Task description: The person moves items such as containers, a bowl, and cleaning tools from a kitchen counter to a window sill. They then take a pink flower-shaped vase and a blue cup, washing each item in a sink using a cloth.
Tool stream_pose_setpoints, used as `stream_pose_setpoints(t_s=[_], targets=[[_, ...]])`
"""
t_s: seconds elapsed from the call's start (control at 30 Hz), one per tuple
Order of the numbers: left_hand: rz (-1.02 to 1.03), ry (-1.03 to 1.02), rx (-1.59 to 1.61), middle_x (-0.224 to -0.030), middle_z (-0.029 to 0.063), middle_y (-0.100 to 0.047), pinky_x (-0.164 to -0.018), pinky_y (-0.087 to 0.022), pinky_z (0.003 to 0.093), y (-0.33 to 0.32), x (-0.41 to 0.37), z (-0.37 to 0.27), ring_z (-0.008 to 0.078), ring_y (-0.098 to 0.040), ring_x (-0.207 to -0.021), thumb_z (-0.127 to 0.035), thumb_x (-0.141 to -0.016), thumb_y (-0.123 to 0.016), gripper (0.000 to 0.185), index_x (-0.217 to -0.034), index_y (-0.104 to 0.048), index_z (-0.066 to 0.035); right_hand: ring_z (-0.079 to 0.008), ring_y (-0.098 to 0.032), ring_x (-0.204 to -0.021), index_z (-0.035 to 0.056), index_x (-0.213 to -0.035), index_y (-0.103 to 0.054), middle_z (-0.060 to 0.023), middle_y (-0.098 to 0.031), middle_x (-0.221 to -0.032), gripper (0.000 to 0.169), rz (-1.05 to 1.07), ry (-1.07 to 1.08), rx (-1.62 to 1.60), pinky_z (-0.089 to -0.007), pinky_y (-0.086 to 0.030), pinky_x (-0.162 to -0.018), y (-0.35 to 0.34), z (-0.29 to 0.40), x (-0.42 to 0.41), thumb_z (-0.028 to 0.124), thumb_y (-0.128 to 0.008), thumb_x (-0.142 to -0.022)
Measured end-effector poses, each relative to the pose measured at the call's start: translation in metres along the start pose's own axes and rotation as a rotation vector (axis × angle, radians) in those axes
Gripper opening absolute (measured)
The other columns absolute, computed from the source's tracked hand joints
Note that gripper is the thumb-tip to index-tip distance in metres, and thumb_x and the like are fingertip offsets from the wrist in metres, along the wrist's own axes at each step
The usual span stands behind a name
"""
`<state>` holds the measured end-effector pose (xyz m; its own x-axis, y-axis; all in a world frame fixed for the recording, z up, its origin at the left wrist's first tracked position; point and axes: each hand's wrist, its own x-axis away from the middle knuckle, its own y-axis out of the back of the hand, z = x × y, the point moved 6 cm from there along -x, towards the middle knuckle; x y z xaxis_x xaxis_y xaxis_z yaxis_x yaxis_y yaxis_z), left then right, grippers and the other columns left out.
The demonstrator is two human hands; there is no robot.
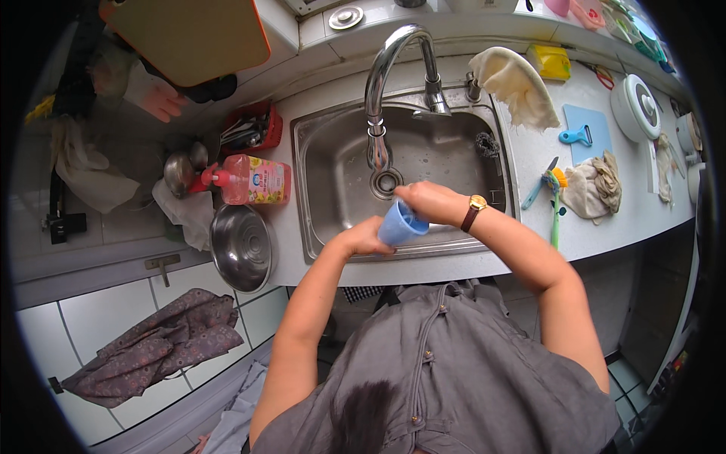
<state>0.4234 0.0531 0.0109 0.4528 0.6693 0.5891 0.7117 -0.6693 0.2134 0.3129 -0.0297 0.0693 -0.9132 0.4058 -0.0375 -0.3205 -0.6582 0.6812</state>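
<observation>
My left hand [367, 235] is wrapped around a light blue plastic cup [393, 228], which leans with its mouth towards the right. Close against the cup's rim is my right hand [424, 198], curled and blurred, with a wristwatch on its wrist. Whether it grips the rim or something small, I cannot make out. Both hands are over the near part of a stainless-steel sink [340, 187]. Beyond them a chrome gooseneck faucet [388, 62] arches above the basin. The sink drain [387, 183] lies just past my right hand.
Left of the sink stand a pink pump bottle [264, 180], a metal bowl [241, 249] and a red basket [274, 127] of utensils. On the right counter lie a peeler [575, 135], a green-handled brush [555, 221], a crumpled cloth [592, 187] and a lidded white pot [634, 108].
</observation>
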Motion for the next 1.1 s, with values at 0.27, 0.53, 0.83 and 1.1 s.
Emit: stream_pose_setpoints(t_s=[0.27,0.53,0.83,1.1], targets=[[0.195,-0.030,-0.117,-0.074,0.0049,-0.063,-0.067,-0.047,0.0325,0.005,0.013,0.003,0.0199,-0.060,-0.071,-0.015,-0.061,-0.074,0.025,-0.080,-0.060,-0.006,-0.0362,-0.059,-0.065,0.0016,-0.076,-0.050,-0.0190,-0.058,-0.068,0.011,0.109,0.305,0.120,-0.0419,-0.047,-0.057,0.006,0.039,-0.012,0.012,-0.052,-0.075],[-1.046,-0.158,-1.031,-0.068,0.0098,-0.061,-0.074,-0.049,0.0386,0.047,0.026,-0.049,0.0284,-0.059,-0.070,-0.006,-0.058,-0.066,0.021,-0.077,-0.059,-0.011,-0.0197,-0.058,-0.061,-0.0014,-0.085,-0.060,-0.0086,-0.059,-0.067,0.016,-0.145,-0.839,-1.241,-0.0339,-0.046,-0.054,-0.065,-0.037,0.015,0.009,-0.049,-0.080],[-0.271,-0.079,-0.094,-0.078,0.0074,-0.064,-0.069,-0.048,0.0314,0.039,0.003,-0.044,0.0197,-0.061,-0.074,-0.013,-0.053,-0.077,0.041,-0.089,-0.059,-0.005,-0.0406,-0.057,-0.074,0.0005,-0.085,-0.056,-0.0235,-0.059,-0.076,0.013,-0.087,-0.174,-0.197,-0.0445,-0.046,-0.065,0.013,-0.015,-0.012,0.010,-0.054,-0.076],[-1.094,-0.422,-1.060,-0.064,0.0060,-0.055,-0.061,-0.045,0.0355,0.050,0.005,-0.064,0.0234,-0.057,-0.062,-0.008,-0.063,-0.059,0.024,-0.086,-0.053,-0.007,-0.0140,-0.045,-0.045,0.0028,-0.081,-0.052,-0.0042,-0.050,-0.060,0.012,-0.193,-0.955,-1.465,-0.0282,-0.035,-0.036,-0.071,-0.040,0.014,0.010,-0.045,-0.085]])
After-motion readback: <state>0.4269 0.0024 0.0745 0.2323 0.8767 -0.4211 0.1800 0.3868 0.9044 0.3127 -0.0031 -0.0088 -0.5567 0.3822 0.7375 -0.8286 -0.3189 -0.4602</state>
